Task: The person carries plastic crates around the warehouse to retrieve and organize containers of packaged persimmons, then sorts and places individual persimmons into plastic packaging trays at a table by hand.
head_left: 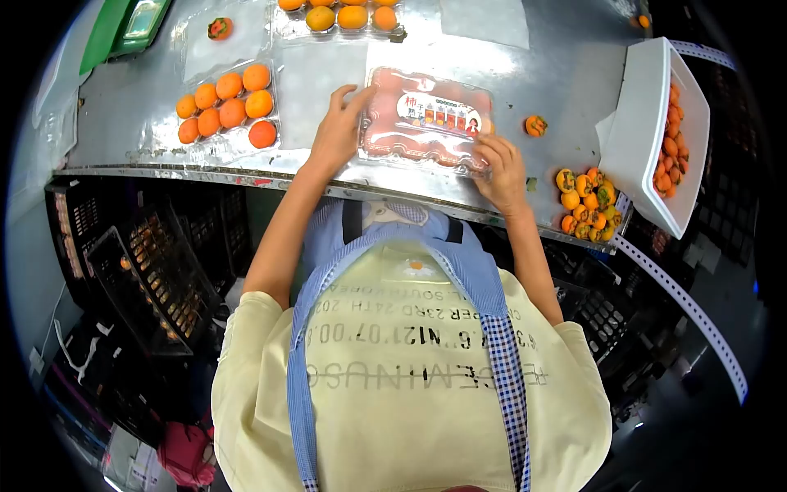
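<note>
A closed clear plastic box (393, 139) of orange fruit, with a printed label (438, 113) on its lid, lies on the metal table in front of me. My left hand (338, 129) is at the box's left edge, fingers bent and apart, with the fingertips against its side. At the lower right corner of the box is my right hand (500, 168), its fingers curled over the edge and closed on it.
On the metal table (320, 66) an open tray of persimmons (232, 100) lies left, another tray (352, 16) at the back. A loose persimmon (536, 125), a persimmon pile (589, 201) and a white bin (635, 123) are right. Black crates (156, 279) stand below left.
</note>
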Demonstrator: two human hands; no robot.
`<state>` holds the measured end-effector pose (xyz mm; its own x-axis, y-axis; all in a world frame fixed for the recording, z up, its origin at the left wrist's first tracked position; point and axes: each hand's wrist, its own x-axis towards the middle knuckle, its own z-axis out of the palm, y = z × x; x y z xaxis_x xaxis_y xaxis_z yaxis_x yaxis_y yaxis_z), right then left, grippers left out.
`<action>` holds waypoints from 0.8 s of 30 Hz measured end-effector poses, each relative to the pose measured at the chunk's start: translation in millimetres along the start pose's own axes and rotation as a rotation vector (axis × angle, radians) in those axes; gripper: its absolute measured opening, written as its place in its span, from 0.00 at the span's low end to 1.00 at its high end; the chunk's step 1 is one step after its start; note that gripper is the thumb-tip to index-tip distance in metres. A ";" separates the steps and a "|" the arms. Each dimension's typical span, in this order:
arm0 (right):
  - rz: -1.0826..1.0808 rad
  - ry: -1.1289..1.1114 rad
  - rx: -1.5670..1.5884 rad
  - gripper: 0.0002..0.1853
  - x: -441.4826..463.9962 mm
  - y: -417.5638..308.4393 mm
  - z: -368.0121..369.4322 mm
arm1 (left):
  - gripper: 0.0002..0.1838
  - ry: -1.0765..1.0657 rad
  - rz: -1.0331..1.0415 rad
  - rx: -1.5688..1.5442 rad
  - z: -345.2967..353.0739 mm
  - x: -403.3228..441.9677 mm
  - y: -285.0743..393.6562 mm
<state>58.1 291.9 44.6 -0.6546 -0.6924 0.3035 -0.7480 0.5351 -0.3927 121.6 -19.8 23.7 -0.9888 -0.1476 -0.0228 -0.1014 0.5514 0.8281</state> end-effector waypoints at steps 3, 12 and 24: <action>-0.029 -0.289 -0.007 0.33 18.9 -18.6 -25.3 | 0.33 0.049 -0.214 -0.174 -3.2 -22.2 -11.7; -0.237 -0.337 0.132 0.35 79.3 -76.6 27.9 | 0.14 0.115 -0.615 -0.300 12.2 -65.0 14.4; -0.331 -0.304 -0.116 0.24 98.3 -89.9 81.0 | 0.17 0.212 -0.734 -1.008 28.1 -69.4 1.6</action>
<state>69.8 136.6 39.4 -0.3300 -0.9362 0.1207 -0.9298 0.3003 -0.2129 186.9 14.4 10.9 -0.6887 -0.3327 -0.6442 -0.3969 -0.5705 0.7190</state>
